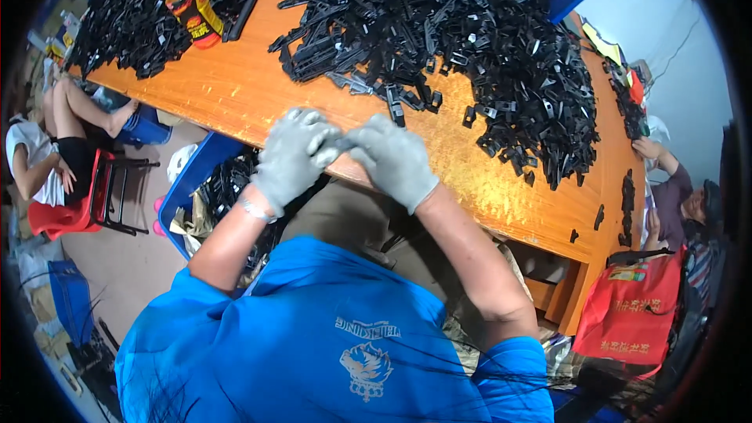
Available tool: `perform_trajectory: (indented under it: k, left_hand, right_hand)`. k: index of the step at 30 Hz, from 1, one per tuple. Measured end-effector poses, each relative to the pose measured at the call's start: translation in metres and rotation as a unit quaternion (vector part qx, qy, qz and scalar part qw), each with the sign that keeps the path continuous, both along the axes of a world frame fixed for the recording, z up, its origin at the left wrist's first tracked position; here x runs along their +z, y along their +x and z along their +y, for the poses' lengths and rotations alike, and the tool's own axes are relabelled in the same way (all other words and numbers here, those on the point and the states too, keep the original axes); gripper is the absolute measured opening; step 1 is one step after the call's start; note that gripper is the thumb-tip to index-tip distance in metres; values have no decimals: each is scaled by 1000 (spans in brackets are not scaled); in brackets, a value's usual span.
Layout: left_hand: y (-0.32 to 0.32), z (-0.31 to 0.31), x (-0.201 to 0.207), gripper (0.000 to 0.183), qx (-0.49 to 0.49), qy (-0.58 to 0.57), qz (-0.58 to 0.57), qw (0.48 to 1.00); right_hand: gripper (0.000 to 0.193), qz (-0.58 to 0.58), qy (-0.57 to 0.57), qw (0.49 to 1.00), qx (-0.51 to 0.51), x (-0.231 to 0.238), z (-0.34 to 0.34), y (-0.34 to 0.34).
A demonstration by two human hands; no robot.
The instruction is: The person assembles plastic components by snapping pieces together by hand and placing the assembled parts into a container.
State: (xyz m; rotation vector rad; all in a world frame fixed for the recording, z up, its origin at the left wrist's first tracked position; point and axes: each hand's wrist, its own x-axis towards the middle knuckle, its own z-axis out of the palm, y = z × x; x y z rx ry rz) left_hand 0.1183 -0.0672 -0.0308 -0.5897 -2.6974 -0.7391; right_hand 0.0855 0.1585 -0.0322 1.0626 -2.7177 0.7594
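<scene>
At the near edge of the wooden table [235,106], both my hands wear grey work gloves. My left hand [290,160] and my right hand [397,163] meet around a small dark part [341,143], their fingers pinched on its two ends. Most of that part is covered by the gloves, so its exact shape is unclear. Just beyond my hands spreads a big heap of small black plastic parts [501,55]. A few loose pieces, one of them a longer black part [394,106], lie at the heap's near side.
A second black heap [129,8] lies far left beside a yellow-capped bottle [194,12]. Below the table's left edge stands a blue bin [186,188] holding black parts. One person sits on a red chair [66,215]; another person's hand [647,147] touches the right edge, above a red bag [630,309].
</scene>
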Motion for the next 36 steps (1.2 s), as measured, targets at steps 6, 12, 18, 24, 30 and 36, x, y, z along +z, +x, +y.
perform_trajectory:
  k: [6,12,18,24,30,36]
  left_hand:
    - [26,-76,43,28,48,11,-77,996]
    - [-16,36,11,35,-34,87,37,995]
    - [-41,94,23,20,23,16,-11,1000]
    - [-26,72,3,14,12,7,11,1000]
    - [-12,59,-1,24,-52,65,36,996]
    - [-8,59,-3,35,-38,103,48,993]
  right_hand:
    - [22,40,-109,988,-101,5,71,-11]
    - [26,29,-13,964,-265,19,76,-57]
    - [24,-44,46,966,-249,11,79,-66]
    - [22,-56,106,956,-266,26,86,-44]
    - [32,-42,-36,968,-246,32,81,-18]
    - [34,-125,-186,947,-231,26,56,13]
